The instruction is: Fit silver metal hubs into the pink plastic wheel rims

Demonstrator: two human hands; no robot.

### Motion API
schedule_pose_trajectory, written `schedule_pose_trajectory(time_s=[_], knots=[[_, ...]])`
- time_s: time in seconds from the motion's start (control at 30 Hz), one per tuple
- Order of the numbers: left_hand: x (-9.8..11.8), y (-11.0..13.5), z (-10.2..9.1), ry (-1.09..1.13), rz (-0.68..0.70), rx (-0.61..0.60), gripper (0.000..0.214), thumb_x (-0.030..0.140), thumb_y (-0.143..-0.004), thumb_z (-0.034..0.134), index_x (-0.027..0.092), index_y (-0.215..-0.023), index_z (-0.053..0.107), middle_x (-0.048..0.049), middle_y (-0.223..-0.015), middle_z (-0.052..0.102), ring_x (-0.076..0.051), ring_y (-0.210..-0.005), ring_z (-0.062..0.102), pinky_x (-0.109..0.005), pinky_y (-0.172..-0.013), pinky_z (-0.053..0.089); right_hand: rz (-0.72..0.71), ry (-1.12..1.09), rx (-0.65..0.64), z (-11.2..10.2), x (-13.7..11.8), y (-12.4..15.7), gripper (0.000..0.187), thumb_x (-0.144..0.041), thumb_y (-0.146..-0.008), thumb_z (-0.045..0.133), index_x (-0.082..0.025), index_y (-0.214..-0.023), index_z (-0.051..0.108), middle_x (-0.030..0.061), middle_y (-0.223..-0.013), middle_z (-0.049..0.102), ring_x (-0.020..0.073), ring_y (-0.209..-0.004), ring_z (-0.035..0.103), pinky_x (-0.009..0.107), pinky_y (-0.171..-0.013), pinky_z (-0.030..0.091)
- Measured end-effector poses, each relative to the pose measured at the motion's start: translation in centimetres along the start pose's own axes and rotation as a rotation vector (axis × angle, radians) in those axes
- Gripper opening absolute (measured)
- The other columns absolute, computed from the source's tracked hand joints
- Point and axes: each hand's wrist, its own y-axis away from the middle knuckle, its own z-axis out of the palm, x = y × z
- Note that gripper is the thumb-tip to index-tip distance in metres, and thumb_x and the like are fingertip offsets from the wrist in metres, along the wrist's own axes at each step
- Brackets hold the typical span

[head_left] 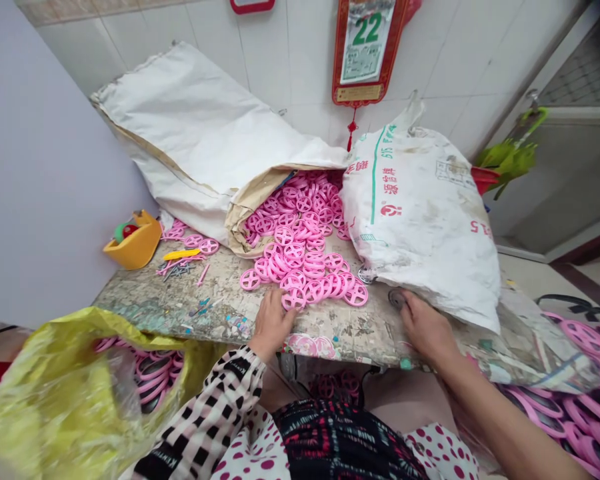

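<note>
One pink wheel | left fingers half-open, touching it | right fingers pinch dark ring

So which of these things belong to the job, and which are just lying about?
Seemingly in the job:
- pink wheels, with the left hand at their near edge
- dark round piece in the right hand
- open white sack, wheels spilling out

Probably just about:
- yellow holder
- yellow stick
- wall calendar
</note>
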Motion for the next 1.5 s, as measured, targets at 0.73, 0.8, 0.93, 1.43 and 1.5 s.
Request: schedule_pose_trajectory(time_s=[0.73,0.8,0.93,1.43,1.5], knots=[[8.6,2.1,-1.7,1.564,-0.701,-0.458,0.038,0.029,-0.065,0.076,0.015,-0.096,0.059,-0.0031,-0.085,0.065,-0.013,-0.066,0.062,-0.025,-0.058,0.050,-0.088,-1.035,0.031,-1.8,-12.7,4.6,0.027,-0.033,-0.085,0.053,-0.024,-0.109,0.061,0.0052,-0.094,0.059,0.0183,-0.085,0.054,0.032,-0.077,0.046],[8.9,2.5,-1.6,1.575,-0.689,-0.452,0.036,0.028,-0.063,0.078,0.015,-0.092,0.060,-0.0019,-0.085,0.064,-0.013,-0.068,0.061,-0.026,-0.059,0.051,-0.182,-0.899,0.063,-2.0,-13.0,5.2,0.025,-0.030,-0.086,0.051,-0.024,-0.108,0.063,0.0065,-0.093,0.054,0.0199,-0.089,0.052,0.034,-0.079,0.046],[8.8,2.7,-1.4,1.569,-0.705,-0.438,0.035,0.029,-0.060,0.080,0.015,-0.084,0.059,-0.0007,-0.080,0.063,-0.013,-0.067,0.060,-0.026,-0.060,0.051,-0.179,-0.855,0.072,-2.4,-12.8,5.9,0.034,-0.032,-0.086,0.050,-0.024,-0.119,0.055,0.0078,-0.098,0.051,0.0198,-0.090,0.052,0.034,-0.078,0.047],[8.9,3.7,0.0,1.320,-0.683,-0.468,0.036,0.040,-0.062,0.075,0.014,-0.077,0.055,0.0002,-0.070,0.059,-0.012,-0.058,0.056,-0.024,-0.050,0.047,-0.032,-1.001,-0.264,-1.5,-11.6,6.1,0.024,-0.040,-0.087,0.046,-0.021,-0.097,0.057,0.0027,-0.084,0.064,0.0172,-0.078,0.059,0.030,-0.071,0.046],[8.5,3.8,-0.1,1.251,-0.646,-0.558,0.037,0.038,-0.061,0.076,0.014,-0.082,0.057,-0.0010,-0.073,0.061,-0.012,-0.061,0.057,-0.022,-0.050,0.046,0.005,-1.073,-0.334,-1.0,-11.1,6.4,0.025,-0.043,-0.084,0.050,-0.021,-0.096,0.056,0.0012,-0.080,0.062,0.0165,-0.075,0.058,0.030,-0.069,0.046]])
